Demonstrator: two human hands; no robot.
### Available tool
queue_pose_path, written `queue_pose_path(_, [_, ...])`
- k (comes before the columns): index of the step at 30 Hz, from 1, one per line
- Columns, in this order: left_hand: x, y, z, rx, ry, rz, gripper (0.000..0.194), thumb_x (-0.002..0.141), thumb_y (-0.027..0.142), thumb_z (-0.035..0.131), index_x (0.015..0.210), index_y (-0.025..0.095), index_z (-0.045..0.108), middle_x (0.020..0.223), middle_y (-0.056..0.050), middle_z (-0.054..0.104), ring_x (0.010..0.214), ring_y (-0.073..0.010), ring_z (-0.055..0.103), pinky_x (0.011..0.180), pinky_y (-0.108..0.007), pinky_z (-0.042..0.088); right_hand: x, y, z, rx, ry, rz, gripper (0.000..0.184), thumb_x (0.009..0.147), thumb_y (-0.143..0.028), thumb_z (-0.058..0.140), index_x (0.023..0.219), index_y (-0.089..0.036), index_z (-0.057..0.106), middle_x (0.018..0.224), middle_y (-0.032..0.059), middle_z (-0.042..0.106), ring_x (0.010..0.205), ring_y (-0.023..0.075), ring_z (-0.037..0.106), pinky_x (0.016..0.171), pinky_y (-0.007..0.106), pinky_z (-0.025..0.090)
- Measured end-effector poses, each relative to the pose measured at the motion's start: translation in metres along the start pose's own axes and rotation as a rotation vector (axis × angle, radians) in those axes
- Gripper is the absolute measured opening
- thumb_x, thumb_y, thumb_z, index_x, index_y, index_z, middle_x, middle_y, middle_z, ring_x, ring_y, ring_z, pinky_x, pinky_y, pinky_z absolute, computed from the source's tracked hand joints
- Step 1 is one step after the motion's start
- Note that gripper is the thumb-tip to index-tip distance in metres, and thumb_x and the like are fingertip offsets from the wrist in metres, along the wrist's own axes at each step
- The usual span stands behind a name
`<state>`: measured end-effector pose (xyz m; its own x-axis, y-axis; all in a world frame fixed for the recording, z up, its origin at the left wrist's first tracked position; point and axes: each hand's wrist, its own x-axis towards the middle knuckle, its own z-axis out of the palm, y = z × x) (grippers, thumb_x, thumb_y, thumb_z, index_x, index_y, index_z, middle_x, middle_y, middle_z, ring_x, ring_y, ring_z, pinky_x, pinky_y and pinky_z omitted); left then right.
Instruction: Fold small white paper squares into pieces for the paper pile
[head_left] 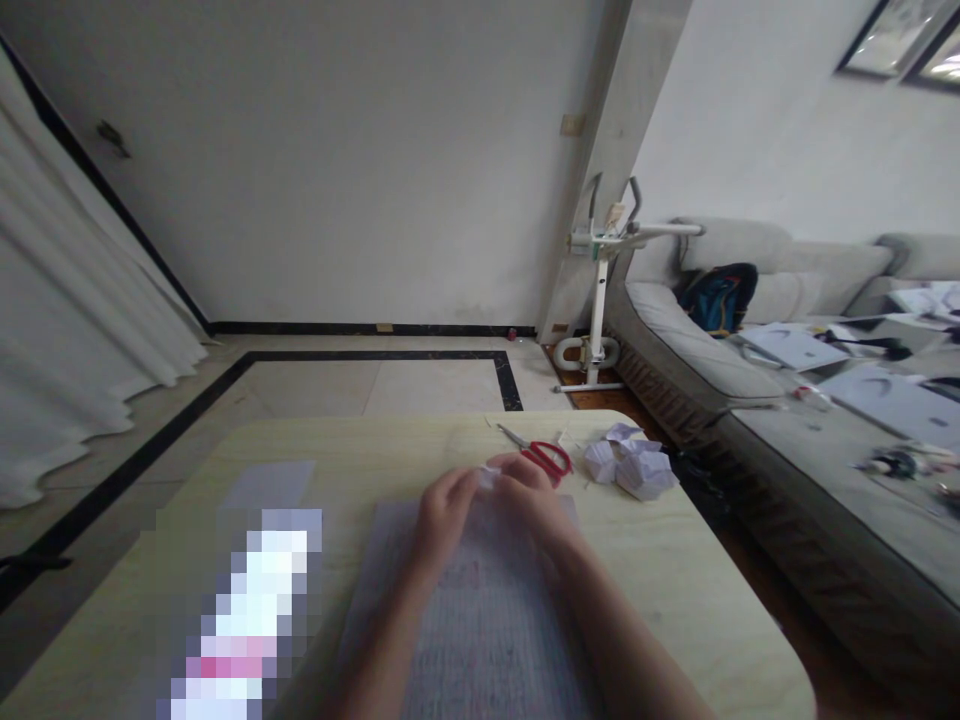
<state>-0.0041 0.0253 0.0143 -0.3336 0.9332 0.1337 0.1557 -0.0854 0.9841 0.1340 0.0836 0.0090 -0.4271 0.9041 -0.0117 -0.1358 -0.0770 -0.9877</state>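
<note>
My left hand (pixel 448 500) and my right hand (pixel 529 495) meet over the far part of a large printed sheet of paper (pixel 480 640). Between their closed fingertips shows a small piece of white paper (pixel 489 478), blurred, its shape hard to make out. Just beyond my right hand lies a pair of scissors (pixel 546 458) with red handles, blades pointing to the far left. Several folded white paper pieces (pixel 637 465) sit to the right of the scissors.
The light wooden table (pixel 720 620) has rounded corners. On its left lie a pale sheet of paper (pixel 270 484) and a pixelated bright object (pixel 247 610). A grey sofa (pixel 780 430) with a backpack (pixel 720 298) stands at right, near white exercise equipment (pixel 598 310).
</note>
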Motion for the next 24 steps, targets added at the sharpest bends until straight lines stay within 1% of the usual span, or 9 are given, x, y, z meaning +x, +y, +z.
queue_pose_path(3, [0.0008,-0.0007,-0.0002,-0.032,0.008,-0.013,0.028,0.081,0.041,0.057,0.087,0.016,0.068,0.082,-0.006,0.071,0.077,-0.0186,0.065,0.07,-0.025,0.049,0.0005,-0.0013,0.0002,-0.088,-0.045,-0.048,0.017,0.075,-0.036,0.066,0.085,-0.022,0.067,0.082,0.0031,0.065,0.08,0.0201,0.06,0.073,0.031,0.046])
queue_pose_path(5, [0.0015,-0.0026,0.0002,-0.08,-0.004,-0.022,0.028,0.08,0.041,0.06,0.091,0.016,0.066,0.085,-0.006,0.07,0.076,-0.0182,0.065,0.07,-0.026,0.051,0.0013,-0.0011,0.0,-0.107,-0.051,-0.075,0.017,0.076,-0.037,0.066,0.084,-0.022,0.067,0.082,0.0031,0.066,0.08,0.0194,0.059,0.075,0.032,0.046])
queue_pose_path(8, [0.0022,-0.0055,0.0005,-0.146,-0.042,-0.032,0.03,0.076,0.039,0.064,0.094,0.015,0.065,0.091,-0.007,0.07,0.08,-0.019,0.066,0.072,-0.027,0.053,0.0023,0.0004,-0.0009,-0.083,-0.05,-0.09,0.019,0.076,-0.038,0.067,0.083,-0.02,0.067,0.081,0.003,0.065,0.078,0.018,0.059,0.074,0.03,0.045])
queue_pose_path(11, [0.0023,-0.0067,-0.0002,-0.157,-0.059,-0.03,0.031,0.076,0.037,0.065,0.098,0.016,0.065,0.096,-0.007,0.07,0.085,-0.0197,0.067,0.075,-0.028,0.053,0.0028,0.0009,-0.0011,-0.103,-0.051,-0.091,0.021,0.076,-0.039,0.067,0.083,-0.019,0.067,0.08,0.0033,0.066,0.077,0.017,0.059,0.073,0.029,0.045])
queue_pose_path(14, [0.0028,-0.0068,-0.0012,-0.139,-0.036,-0.023,0.028,0.077,0.035,0.064,0.097,0.015,0.066,0.093,-0.007,0.07,0.084,-0.019,0.067,0.075,-0.027,0.052,0.0026,-0.0005,-0.0001,-0.137,-0.027,-0.081,0.023,0.076,-0.041,0.067,0.081,-0.018,0.068,0.079,0.0037,0.066,0.075,0.0168,0.059,0.07,0.028,0.044])
queue_pose_path(17, [0.0039,-0.0077,-0.0018,-0.142,-0.038,-0.024,0.027,0.076,0.035,0.065,0.093,0.015,0.067,0.09,-0.007,0.071,0.079,-0.0184,0.067,0.073,-0.027,0.053,0.0023,-0.0028,0.001,-0.144,-0.006,-0.083,0.024,0.076,-0.042,0.066,0.08,-0.018,0.068,0.077,0.0036,0.066,0.074,0.0171,0.059,0.069,0.028,0.044])
queue_pose_path(24, [0.0042,-0.0068,-0.0036,-0.18,-0.017,-0.045,0.025,0.072,0.036,0.068,0.087,0.015,0.069,0.084,-0.006,0.072,0.075,-0.0185,0.067,0.071,-0.027,0.053,0.0034,-0.0024,-0.0008,-0.142,-0.017,-0.091,0.026,0.077,-0.043,0.065,0.08,-0.017,0.067,0.076,0.0038,0.065,0.071,0.0164,0.058,0.066,0.027,0.044])
